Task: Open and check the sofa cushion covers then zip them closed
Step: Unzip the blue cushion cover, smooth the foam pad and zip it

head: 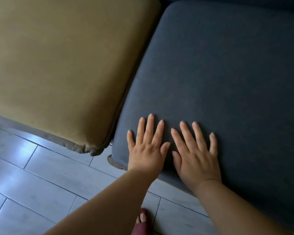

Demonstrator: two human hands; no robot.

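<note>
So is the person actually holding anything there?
Nothing is held. The left hand and right hand lie flat, fingers spread, on the dark blue cushion.

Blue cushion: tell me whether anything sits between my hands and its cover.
Nothing visible does. The left hand and the right hand rest flat, fingers spread, on the blue cushion, near its front edge. The yellow cushion lies alongside, clear of both hands. No zip shows in this view.
</note>
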